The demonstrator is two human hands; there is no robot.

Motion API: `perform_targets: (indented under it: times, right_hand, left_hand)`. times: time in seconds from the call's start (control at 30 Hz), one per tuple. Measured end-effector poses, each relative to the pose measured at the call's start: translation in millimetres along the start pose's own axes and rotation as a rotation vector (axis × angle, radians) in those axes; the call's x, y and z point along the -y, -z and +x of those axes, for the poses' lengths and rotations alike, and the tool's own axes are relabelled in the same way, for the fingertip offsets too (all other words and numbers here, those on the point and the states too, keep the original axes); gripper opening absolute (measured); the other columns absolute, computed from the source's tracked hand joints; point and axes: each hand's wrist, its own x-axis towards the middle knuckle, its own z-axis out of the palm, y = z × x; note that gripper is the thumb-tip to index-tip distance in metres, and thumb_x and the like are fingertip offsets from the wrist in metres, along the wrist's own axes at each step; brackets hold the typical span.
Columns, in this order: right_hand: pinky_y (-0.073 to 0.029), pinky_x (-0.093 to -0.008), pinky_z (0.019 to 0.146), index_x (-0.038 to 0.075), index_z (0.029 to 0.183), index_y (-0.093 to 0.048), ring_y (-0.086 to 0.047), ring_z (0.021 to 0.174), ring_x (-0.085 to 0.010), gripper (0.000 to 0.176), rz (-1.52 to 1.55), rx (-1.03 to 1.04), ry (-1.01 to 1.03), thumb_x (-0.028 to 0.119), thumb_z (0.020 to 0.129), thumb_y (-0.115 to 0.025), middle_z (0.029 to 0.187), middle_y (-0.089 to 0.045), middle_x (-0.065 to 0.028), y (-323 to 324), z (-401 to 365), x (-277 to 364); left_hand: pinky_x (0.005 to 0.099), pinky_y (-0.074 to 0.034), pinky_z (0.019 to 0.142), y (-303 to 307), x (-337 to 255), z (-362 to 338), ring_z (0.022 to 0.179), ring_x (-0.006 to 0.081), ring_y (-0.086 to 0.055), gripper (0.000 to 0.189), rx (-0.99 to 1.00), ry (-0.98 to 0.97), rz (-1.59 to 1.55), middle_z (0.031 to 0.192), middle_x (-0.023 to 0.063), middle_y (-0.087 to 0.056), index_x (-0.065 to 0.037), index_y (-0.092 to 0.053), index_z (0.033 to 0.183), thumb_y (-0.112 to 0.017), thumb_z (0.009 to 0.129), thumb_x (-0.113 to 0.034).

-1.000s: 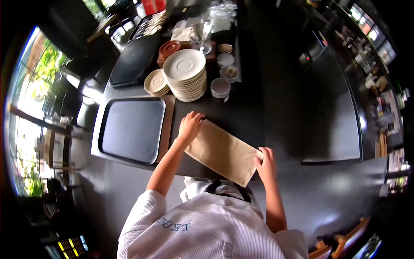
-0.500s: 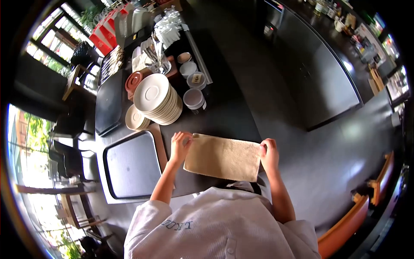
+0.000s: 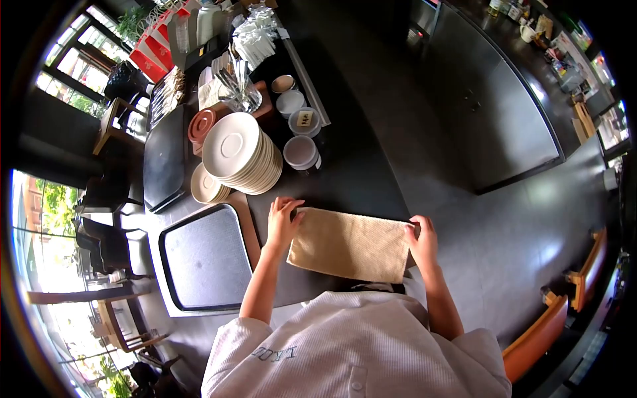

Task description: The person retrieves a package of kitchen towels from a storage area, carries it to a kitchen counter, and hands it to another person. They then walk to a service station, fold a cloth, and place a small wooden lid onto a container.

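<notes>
A beige folded cloth (image 3: 348,245) is spread over the near right corner of the dark counter, in front of my body. My left hand (image 3: 284,224) is at its upper left corner, with the thumb touching the cloth and the fingers stretched apart from it. At the upper right corner, my right hand (image 3: 423,242) pinches the edge between thumb and fingers. To the left of my left forearm lies a black tray (image 3: 206,259).
Beyond the tray rises a tall stack of cream saucers (image 3: 232,149), beside a smaller stack (image 3: 207,186). Lidded tubs (image 3: 300,152) line the counter (image 3: 352,179). Cutlery stands in a clear holder (image 3: 244,96). An orange chair (image 3: 537,338) is at lower right.
The fingers of my left hand have lifted and spread from the cloth's corner. Cloth and hands sit slightly further right in view, as the camera has shifted a little.
</notes>
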Motion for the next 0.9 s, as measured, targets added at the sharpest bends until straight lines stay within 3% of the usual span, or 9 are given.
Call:
perform_targets:
  times: [0.13,0.3,0.43,0.57,0.7,0.73,0.8,0.83,0.9]
  right_hand:
    - [-0.045,-0.0365,0.075,0.002,0.096,-0.049,-0.056,0.085,-0.0323,0.027,-0.006,0.131,0.002,0.007,0.076,-0.066,0.091,-0.056,-0.0151,0,6,-14]
    - [-0.045,-0.0414,0.073,0.007,0.095,-0.044,-0.055,0.089,-0.0338,0.034,-0.063,0.355,-0.065,0.014,0.074,-0.070,0.097,-0.053,-0.0123,12,24,-12]
    - [-0.047,-0.0422,0.075,0.009,0.096,-0.043,-0.055,0.094,-0.0334,0.040,-0.187,0.413,-0.067,0.018,0.071,-0.073,0.105,-0.052,-0.0126,18,29,-2]
    - [-0.048,-0.0408,0.085,0.007,0.095,-0.048,-0.050,0.110,-0.0340,0.040,-0.311,0.425,-0.025,0.020,0.069,-0.075,0.125,-0.047,-0.0172,17,27,4]
    - [-0.045,-0.0387,0.091,0.005,0.078,-0.057,-0.044,0.120,-0.0324,0.023,-0.257,0.438,0.008,0.017,0.069,-0.075,0.135,-0.041,-0.0156,18,28,10]
    - [-0.042,-0.0394,0.095,0.004,0.077,-0.059,-0.038,0.124,-0.0362,0.020,-0.192,0.391,0.096,0.012,0.067,-0.075,0.134,-0.040,-0.0200,20,29,14]
    - [-0.042,-0.0398,0.094,0.004,0.078,-0.058,-0.039,0.123,-0.0363,0.019,-0.096,0.301,0.182,0.010,0.068,-0.074,0.133,-0.041,-0.0179,22,35,21]
    - [-0.047,-0.0384,0.083,0.002,0.079,-0.057,-0.055,0.103,-0.0333,0.017,-0.027,0.297,0.182,0.010,0.072,-0.071,0.113,-0.057,-0.0171,29,41,33]
    - [-0.049,-0.0371,0.073,0.001,0.079,-0.056,-0.059,0.084,-0.0320,0.016,0.064,0.449,-0.006,0.011,0.075,-0.069,0.094,-0.061,-0.0163,42,52,58]
  left_hand:
    - [0.0391,-0.045,0.080,10,-7,11,0.092,0.0305,-0.053,0.021,0.148,0.088,-0.012,0.094,0.0107,-0.056,-0.005,-0.061,0.087,-0.071,0.073,-0.016]
    - [0.0381,-0.045,0.079,-2,14,12,0.088,0.0295,-0.054,0.020,0.246,0.327,-0.330,0.088,0.0108,-0.057,-0.005,-0.060,0.086,-0.070,0.074,-0.017]
    - [0.0378,-0.045,0.080,9,3,18,0.091,0.0303,-0.053,0.019,0.246,0.018,-0.061,0.090,0.0110,-0.057,-0.005,-0.060,0.085,-0.071,0.071,-0.012]
    - [0.0377,-0.045,0.078,5,-4,12,0.089,0.0306,-0.054,0.019,0.226,0.071,0.000,0.089,0.0122,-0.057,-0.004,-0.058,0.086,-0.069,0.073,-0.011]
    - [0.0371,-0.047,0.070,6,-3,14,0.079,0.0314,-0.058,0.020,0.355,0.184,-0.140,0.085,0.0144,-0.058,0.000,-0.056,0.086,-0.068,0.076,-0.012]
    - [0.0375,-0.046,0.071,8,0,15,0.081,0.0311,-0.058,0.018,0.401,0.137,-0.122,0.085,0.0140,-0.058,0.000,-0.057,0.084,-0.068,0.076,-0.011]
    - [0.0375,-0.046,0.072,20,3,20,0.082,0.0304,-0.058,0.017,0.459,0.091,-0.065,0.086,0.0138,-0.058,0.000,-0.058,0.084,-0.068,0.076,-0.011]
    - [0.0359,-0.047,0.070,27,6,21,0.080,0.0289,-0.059,0.017,0.423,0.061,-0.094,0.083,0.0132,-0.059,0.000,-0.061,0.086,-0.068,0.075,-0.011]
    - [0.0344,-0.047,0.068,55,-13,22,0.076,0.0275,-0.059,0.016,0.388,0.185,-0.151,0.080,0.0124,-0.060,0.000,-0.063,0.086,-0.069,0.075,-0.010]
